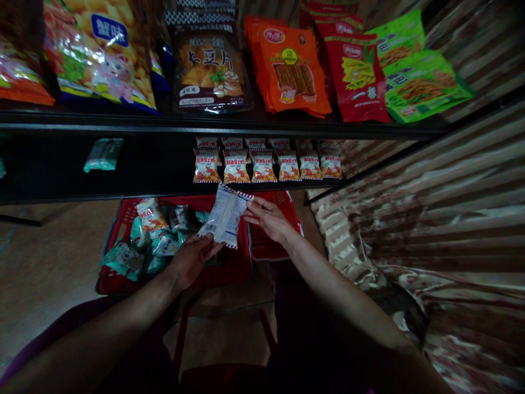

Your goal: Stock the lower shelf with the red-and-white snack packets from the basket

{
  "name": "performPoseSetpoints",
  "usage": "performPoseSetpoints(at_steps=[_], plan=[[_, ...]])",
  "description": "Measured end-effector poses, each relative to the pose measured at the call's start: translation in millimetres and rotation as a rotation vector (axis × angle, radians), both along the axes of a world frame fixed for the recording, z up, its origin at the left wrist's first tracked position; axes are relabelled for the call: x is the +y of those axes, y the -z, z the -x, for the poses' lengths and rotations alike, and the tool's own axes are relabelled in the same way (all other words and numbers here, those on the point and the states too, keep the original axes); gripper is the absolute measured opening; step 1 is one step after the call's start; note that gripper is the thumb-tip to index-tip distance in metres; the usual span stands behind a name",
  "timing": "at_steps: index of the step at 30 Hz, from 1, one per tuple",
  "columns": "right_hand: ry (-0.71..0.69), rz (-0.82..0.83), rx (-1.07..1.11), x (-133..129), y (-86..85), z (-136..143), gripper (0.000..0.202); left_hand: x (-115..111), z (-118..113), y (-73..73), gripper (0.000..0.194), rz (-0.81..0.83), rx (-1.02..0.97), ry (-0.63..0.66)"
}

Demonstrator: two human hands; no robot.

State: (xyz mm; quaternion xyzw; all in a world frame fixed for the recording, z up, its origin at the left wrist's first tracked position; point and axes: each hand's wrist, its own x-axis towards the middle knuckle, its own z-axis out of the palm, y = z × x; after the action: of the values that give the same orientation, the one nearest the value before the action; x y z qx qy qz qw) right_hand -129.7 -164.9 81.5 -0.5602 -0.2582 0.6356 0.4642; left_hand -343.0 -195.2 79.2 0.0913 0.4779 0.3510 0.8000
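Observation:
Between my two hands is a small snack bag [225, 214], its printed white back with a barcode facing up. My left hand [196, 256] pinches its lower edge, and my right hand [266, 216] grips its upper right corner. Beneath it sits a red basket [107, 282] holding several teal snack packets [128, 258] and a white-and-orange snack bag [152, 214]. Just beyond, on the lower shelf, similar white-and-orange bags [237, 166] stand in rows. One teal packet [104, 154] lies further left on that shelf.
The black upper shelf [287, 127] runs above, loaded with large brown [211, 71], orange [293, 74], red [356, 71] and green [422, 85] snack bags. A second red basket section [266, 241] is right of the first. A patterned curtain [451, 208] hangs on the right.

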Motion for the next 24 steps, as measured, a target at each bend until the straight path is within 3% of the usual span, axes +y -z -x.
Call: performPoseSetpoints(at_steps=[5, 9, 14, 18, 24], plan=[[-0.076, 0.003, 0.074, -5.1, -2.7, 10.5, 0.033, 3.7, -2.8, -4.6, 0.015, 0.054, -0.069, -0.07], [-0.188, -0.035, 0.095, -10.1, -3.2, 17.9, 0.047, 4.8, -4.4, -6.1, 0.011, 0.058, -0.093, -0.061], [-0.321, -0.191, 0.062, -15.6, -3.1, 25.7, 0.069, 2.2, -4.5, -1.1, 0.008, 0.024, -0.098, 0.065], [-0.326, -0.259, -0.005, -16.8, -4.0, 28.2, 0.067, -0.2, -3.9, 3.1, 0.016, 0.019, -0.039, 0.197], [-0.27, -0.304, 0.005, -16.9, 0.5, 29.1, 0.066, -1.8, -3.3, 7.0, 0.021, 0.002, 0.015, 0.288]])
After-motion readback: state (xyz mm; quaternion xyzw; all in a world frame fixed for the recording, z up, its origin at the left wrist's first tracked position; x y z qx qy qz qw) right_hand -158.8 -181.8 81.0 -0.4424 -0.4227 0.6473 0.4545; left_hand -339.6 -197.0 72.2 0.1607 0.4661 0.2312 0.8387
